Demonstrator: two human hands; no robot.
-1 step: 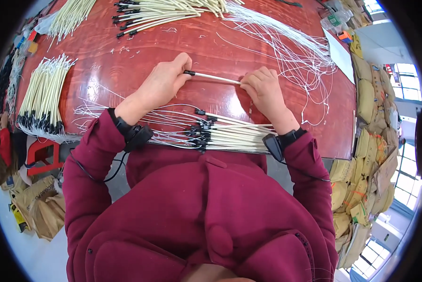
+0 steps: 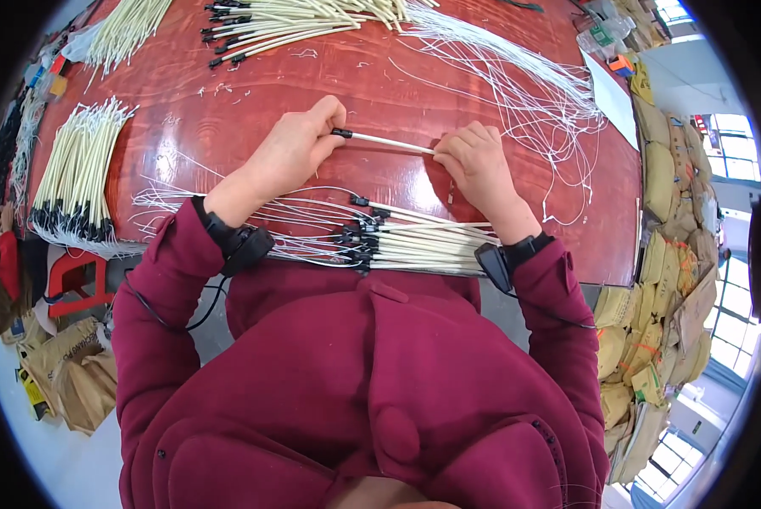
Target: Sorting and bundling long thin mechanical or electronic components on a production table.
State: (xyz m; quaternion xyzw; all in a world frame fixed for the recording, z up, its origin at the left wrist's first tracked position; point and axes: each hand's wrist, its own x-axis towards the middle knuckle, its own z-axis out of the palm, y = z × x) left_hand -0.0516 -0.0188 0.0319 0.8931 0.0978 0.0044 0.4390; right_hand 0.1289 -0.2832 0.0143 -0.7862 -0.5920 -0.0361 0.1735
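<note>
- Presently, left hand [image 2: 291, 153] and right hand [image 2: 475, 161] are pinching opposite ends of a cream sleeved wire [image 2: 384, 141] at table [image 2: 185, 127] centre.
- Sleeved bundle [image 2: 414, 242] is lying at six o'clock, another bundle [image 2: 75, 174] at nine; nothing is obstructing.
- Tan sacks [image 2: 664, 246] are stacking at three o'clock.

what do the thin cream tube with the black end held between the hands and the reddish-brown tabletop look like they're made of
Thin cream tube: probably matte plastic or woven-fibre sleeving; it is dull, without glint. Its small black end looks like plastic or rubber. The left hand pinches that end and the right hand the other.
Reddish-brown tabletop: likely lacquered wood; it shows grain-like streaks and a soft sheen.
</note>
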